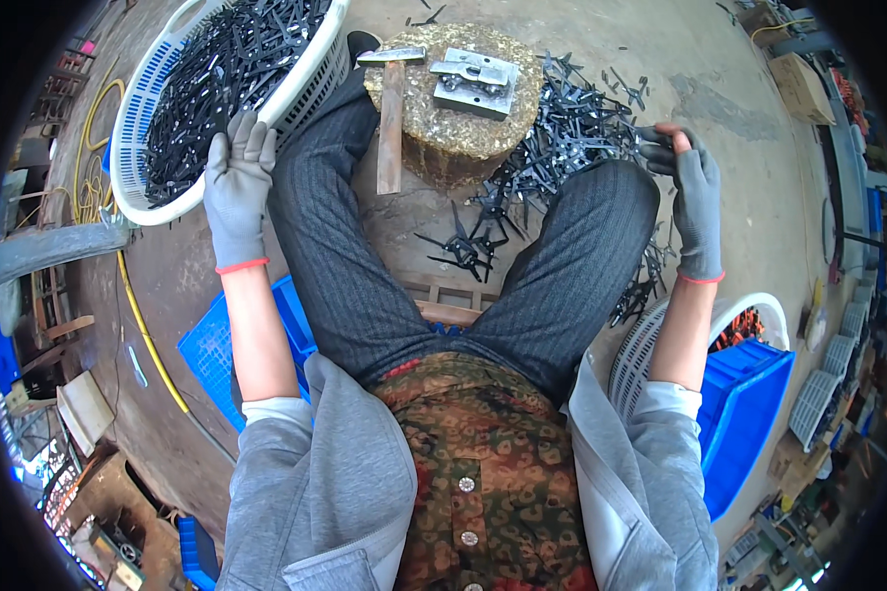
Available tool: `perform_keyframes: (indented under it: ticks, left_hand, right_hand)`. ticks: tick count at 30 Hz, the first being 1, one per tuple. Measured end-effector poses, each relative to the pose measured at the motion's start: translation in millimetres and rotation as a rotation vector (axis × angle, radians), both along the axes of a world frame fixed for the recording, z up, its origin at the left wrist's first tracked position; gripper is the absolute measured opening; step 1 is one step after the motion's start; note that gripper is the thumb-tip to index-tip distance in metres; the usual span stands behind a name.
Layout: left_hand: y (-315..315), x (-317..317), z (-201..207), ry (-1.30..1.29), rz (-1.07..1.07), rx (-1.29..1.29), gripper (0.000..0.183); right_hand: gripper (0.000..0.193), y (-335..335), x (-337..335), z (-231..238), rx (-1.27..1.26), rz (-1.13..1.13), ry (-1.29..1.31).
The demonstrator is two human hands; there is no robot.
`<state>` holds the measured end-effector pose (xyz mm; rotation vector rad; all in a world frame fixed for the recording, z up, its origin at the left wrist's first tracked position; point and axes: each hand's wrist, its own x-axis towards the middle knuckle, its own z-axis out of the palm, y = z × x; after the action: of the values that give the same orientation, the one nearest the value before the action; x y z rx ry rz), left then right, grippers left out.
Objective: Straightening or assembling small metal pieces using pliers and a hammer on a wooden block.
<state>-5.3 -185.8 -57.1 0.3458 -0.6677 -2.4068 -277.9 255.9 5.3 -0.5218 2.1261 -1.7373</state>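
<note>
My left hand, in a grey glove with a red cuff, is raised palm up beside a white basket. Its fingers are stretched out and nothing lies in them. Over my right knee hovers my right hand, gloved alike, with one fingertip bare. Its fingers point inward, spread apart, and I see nothing in them. Between my knees stands a round stump. On it rest a steel block fixture and a hammer, whose wooden handle overhangs the near edge.
Black metal pieces fill the basket. More black pieces lie heaped on the floor right of the stump. A blue crate and another white basket stand by my right arm; a blue crate is at my left.
</note>
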Motion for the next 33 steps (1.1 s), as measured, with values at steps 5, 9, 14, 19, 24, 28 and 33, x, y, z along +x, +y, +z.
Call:
perform_keyframes:
  ticks: [5, 9, 14, 19, 24, 28, 33]
  left_hand:
    - [61.4, -38.7, -0.1, -0.278, -0.020, -0.324, 0.043]
    - [85.5, -8.7, 12.9, -0.371, -0.043, -0.317, 0.041]
    - [123.4, -6.8, 23.0, -0.523, -0.148, -0.346, 0.047]
    - [153.3, -8.8, 17.9, -0.602, -0.311, -0.282, 0.049]
    - [171.5, -13.3, 16.7, -0.616, -0.422, -0.208, 0.041]
    - [185.0, -28.6, 23.9, -0.583, -0.496, -0.263, 0.041]
    - [191.6, -28.2, 27.5, -0.640, -0.597, -0.270, 0.040]
  right_hand:
    - [0.033, 102.2, -36.6, -164.0, 0.152, -0.270, -0.095]
    - [0.031, 144.5, 57.0, -170.7, 0.299, -0.226, -0.121]
    - [0.033, 204.0, 102.7, -111.3, 0.684, -0.252, 0.062]
    - [0.035, 84.1, 62.4, -106.4, 0.917, -0.282, 0.287]
    - [0.036, -35.3, 65.6, -53.1, 1.139, -0.367, 0.496]
    - [0.027, -33.3, 61.2, -79.3, 1.455, -0.236, 0.897]
    - [0.025, -41.3, 71.0, -43.3, 1.392, -0.147, 0.915]
